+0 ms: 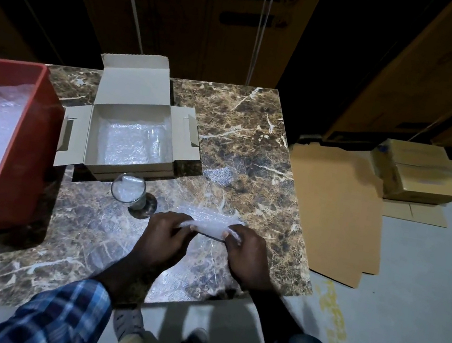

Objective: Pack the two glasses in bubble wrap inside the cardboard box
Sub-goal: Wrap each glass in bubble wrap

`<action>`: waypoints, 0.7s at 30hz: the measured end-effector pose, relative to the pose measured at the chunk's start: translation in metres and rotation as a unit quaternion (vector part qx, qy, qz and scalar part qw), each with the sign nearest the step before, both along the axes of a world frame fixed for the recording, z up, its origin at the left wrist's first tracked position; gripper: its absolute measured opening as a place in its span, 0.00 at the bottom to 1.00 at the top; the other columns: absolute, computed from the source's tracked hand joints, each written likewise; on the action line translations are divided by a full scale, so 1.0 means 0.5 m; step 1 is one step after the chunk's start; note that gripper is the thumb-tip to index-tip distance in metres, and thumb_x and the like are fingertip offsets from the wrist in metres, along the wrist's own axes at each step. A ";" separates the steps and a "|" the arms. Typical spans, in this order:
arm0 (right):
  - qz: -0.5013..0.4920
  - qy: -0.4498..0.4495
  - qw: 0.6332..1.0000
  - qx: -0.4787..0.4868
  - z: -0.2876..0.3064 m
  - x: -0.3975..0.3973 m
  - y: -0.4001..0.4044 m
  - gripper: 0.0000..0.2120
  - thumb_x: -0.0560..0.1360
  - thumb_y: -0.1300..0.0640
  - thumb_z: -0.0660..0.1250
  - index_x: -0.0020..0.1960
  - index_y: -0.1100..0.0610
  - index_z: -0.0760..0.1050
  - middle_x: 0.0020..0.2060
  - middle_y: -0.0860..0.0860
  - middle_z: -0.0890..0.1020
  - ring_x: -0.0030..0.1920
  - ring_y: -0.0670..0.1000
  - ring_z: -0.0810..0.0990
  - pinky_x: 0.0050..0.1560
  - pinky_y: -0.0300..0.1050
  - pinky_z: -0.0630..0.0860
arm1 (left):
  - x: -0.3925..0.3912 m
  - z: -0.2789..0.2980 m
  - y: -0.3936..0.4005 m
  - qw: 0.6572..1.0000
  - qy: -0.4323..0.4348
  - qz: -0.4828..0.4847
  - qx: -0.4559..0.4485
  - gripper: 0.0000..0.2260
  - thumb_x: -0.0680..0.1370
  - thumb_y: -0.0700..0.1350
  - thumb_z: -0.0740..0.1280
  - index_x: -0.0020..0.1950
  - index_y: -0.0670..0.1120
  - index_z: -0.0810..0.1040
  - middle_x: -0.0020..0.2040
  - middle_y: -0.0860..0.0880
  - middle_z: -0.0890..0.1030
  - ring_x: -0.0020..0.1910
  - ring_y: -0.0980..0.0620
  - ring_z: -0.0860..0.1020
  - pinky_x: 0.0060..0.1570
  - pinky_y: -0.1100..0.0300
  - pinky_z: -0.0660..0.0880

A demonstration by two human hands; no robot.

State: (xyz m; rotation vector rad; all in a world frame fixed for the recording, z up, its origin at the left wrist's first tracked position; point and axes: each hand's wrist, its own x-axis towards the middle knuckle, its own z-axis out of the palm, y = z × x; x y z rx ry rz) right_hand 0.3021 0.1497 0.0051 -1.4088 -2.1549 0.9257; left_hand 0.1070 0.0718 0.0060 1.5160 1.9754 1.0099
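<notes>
Bubble wrap bundle [210, 224] sits low over the bench [255, 134], and we see it pinched at both ends: left hand [164, 237] grip curled round the left end, right hand [246, 254] grip curled round the right end. We cannot tell what is inside the bundle. Just left of the left hand we note a bare glass [128, 192] upright on the bench, touching nothing else. Behind the glass we see the cardboard box [131, 137], flaps open, with bubble wrap lining its floor; something clear seems to lie inside at the right, too faint to name. At the far left a red bin [24, 155] holds more wrap. Flattened cardboard [332, 207] and small boxes [418, 173] lie on the floor to the right.
</notes>
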 end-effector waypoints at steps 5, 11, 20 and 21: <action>-0.085 -0.016 0.994 -0.063 0.013 -0.028 0.020 0.08 0.79 0.56 0.69 0.55 0.58 0.80 0.44 0.57 0.85 0.38 0.52 0.80 0.36 0.40 0.68 | 0.006 -0.027 0.030 0.981 -0.117 0.137 -0.069 0.06 0.78 0.48 0.72 0.43 0.48 0.82 0.36 0.52 0.83 0.37 0.53 0.81 0.40 0.54 0.77; -0.083 -0.093 0.992 -0.032 0.002 -0.038 0.019 0.12 0.79 0.55 0.68 0.61 0.59 0.76 0.52 0.58 0.79 0.49 0.57 0.79 0.45 0.46 0.71 | 0.005 -0.047 0.056 0.976 -0.044 0.206 -0.051 0.11 0.73 0.44 0.76 0.48 0.42 0.77 0.41 0.47 0.77 0.40 0.45 0.76 0.41 0.56 0.67; -0.050 -0.182 0.982 0.008 0.000 -0.043 0.021 0.15 0.81 0.53 0.64 0.63 0.59 0.77 0.56 0.57 0.74 0.55 0.55 0.73 0.56 0.50 0.73 | 0.050 -0.023 0.046 0.975 0.121 0.187 -0.013 0.08 0.74 0.40 0.72 0.48 0.43 0.74 0.49 0.43 0.70 0.46 0.43 0.71 0.47 0.48 0.70; -0.042 -0.191 0.981 0.004 0.000 -0.044 0.022 0.15 0.81 0.52 0.64 0.63 0.60 0.76 0.57 0.57 0.74 0.56 0.56 0.73 0.57 0.50 0.71 | 0.051 -0.024 0.041 0.972 0.169 0.164 -0.007 0.07 0.74 0.39 0.72 0.47 0.43 0.75 0.48 0.43 0.71 0.46 0.42 0.71 0.46 0.47 0.69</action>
